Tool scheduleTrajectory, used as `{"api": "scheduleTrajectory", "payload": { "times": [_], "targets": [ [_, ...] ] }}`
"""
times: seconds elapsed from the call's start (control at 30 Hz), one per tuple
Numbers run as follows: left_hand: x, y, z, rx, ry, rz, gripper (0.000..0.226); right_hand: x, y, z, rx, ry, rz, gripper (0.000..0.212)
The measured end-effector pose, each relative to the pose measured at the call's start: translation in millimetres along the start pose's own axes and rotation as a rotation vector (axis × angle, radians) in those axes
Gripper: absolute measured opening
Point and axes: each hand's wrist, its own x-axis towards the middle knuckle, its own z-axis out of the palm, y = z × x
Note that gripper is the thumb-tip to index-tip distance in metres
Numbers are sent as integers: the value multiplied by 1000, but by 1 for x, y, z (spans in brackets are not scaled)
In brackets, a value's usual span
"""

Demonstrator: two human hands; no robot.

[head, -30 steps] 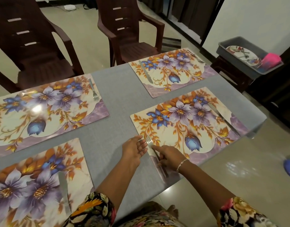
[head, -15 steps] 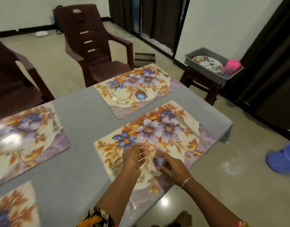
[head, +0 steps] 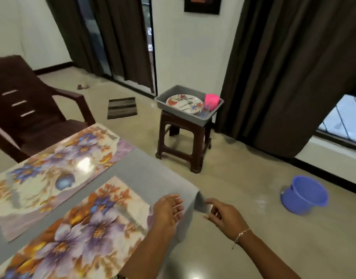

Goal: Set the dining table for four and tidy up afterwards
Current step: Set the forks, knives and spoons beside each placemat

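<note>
Fingers (head: 176,201) loose and empty, the left hand (head: 169,211) hovers over the grey table's (head: 153,178) corner beside the near placemat (head: 82,228); the right hand (head: 226,217), relaxed and empty, hangs past it. Beyond, a stool (head: 197,150) carries the tub (head: 212,115) of plates (head: 185,102).

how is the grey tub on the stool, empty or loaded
Loaded: the grey plastic tub holds a floral plate with cutlery on it and a pink cup.

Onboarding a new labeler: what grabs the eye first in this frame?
The bright floral placemats on the grey table, lower left. Beyond it, a grey tub on a brown stool holds a plate and pink cup; a blue bucket sits on the floor at right.
</note>
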Motion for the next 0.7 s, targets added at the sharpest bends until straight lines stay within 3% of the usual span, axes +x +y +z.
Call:
{"api": "scheduleTrajectory", "payload": {
  "times": [0.13,0.37,0.7],
  "targets": [
    [20,12,66,28,-96,-1,29,38,42,-45,24,52,37,34],
    [106,51,170,-52,-8,81,13,156,105,-109,-63,-7,-24,34],
    [227,159,311,-148,33,90,18,339,166,-190,-96,-91,-65,34]
  ]
}}
